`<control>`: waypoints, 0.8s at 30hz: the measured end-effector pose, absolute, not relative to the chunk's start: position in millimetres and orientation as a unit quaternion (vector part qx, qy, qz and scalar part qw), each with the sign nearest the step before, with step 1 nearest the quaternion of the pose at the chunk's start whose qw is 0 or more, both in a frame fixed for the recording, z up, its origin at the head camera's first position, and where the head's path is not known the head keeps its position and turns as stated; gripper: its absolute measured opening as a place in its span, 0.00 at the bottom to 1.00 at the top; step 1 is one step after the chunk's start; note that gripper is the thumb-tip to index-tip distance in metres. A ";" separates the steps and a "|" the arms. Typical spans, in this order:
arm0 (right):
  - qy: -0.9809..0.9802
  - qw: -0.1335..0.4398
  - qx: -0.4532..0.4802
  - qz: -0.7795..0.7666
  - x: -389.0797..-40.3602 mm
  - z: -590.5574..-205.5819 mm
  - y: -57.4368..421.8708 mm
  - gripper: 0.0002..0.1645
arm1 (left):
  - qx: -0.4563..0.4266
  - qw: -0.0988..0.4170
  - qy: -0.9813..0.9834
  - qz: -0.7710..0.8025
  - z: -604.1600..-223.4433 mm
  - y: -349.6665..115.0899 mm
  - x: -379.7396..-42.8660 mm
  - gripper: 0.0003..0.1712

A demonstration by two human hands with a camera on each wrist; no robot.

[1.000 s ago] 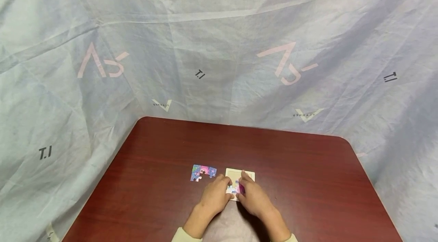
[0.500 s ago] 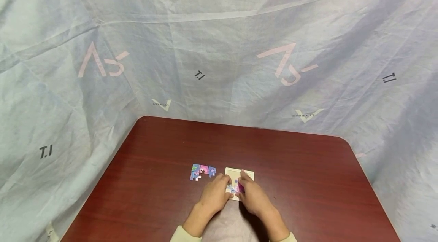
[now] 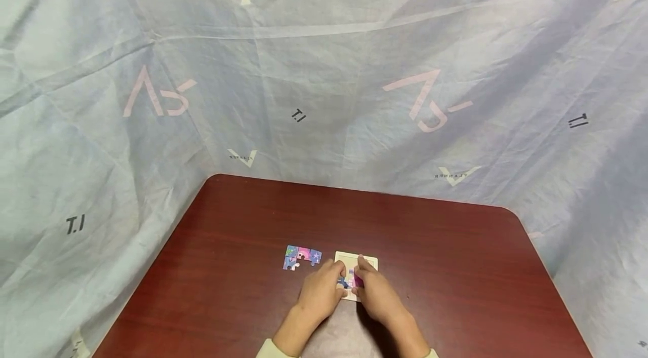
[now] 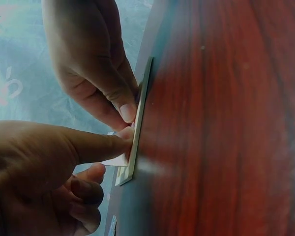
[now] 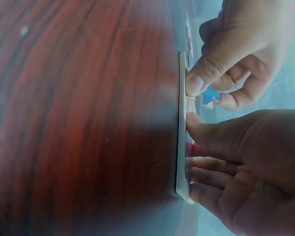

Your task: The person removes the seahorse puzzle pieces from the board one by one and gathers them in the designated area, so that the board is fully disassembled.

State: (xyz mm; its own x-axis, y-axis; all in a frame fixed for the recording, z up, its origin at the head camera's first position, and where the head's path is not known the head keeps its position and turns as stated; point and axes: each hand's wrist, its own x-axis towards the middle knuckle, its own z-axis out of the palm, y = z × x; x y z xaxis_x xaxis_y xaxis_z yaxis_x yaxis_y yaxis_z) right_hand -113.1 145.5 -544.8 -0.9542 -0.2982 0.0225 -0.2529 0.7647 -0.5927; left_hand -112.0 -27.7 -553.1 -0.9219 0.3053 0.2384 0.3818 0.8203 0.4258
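Note:
A shallow pale puzzle tray (image 3: 371, 260) lies on the table under both hands, with jigsaw pieces in its near part. My left hand (image 3: 320, 289) pinches a blue puzzle piece (image 5: 210, 97) between thumb and fingers at the tray's left side. That piece stands tilted up over the tray; its pale back faces the left wrist camera. My right hand (image 3: 378, 292) grips the right part of the tray, its thumb by the near rim and a fingertip reaching the far rim. A pink piece (image 3: 358, 280) shows beneath its fingers. The hands hide much of the tray.
Joined puzzle pieces (image 3: 304, 254), blue and pink, lie left of the tray, partly with a notch on their near side. The dark red table (image 3: 243, 223) spreads around. A grey printed cloth (image 3: 324, 93) hangs behind the table and at its sides.
At the left hand, a dark blue face now shows where pale pieces showed before, as its piece tilts. The right hand keeps its place. The head view has shifted slightly.

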 end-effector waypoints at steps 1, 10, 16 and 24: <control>0.938 0.037 -0.147 -0.311 -112.6 -544.9 145.8 0.29 | -0.180 0.080 -0.951 -0.238 -553.1 -27.6 -111.3 0.24; 0.937 0.028 -0.155 -0.311 -114.5 -544.6 145.9 0.28 | -0.175 0.088 -0.951 -0.238 -552.0 -26.9 -109.1 0.23; 0.941 0.025 -0.152 -0.301 -115.4 -544.4 146.0 0.28 | -0.176 0.085 -0.952 -0.235 -553.2 -26.0 -111.4 0.20; 0.941 0.035 -0.151 -0.300 -112.4 -543.9 144.4 0.29 | -0.180 0.095 -0.953 -0.224 -552.5 -30.5 -108.9 0.15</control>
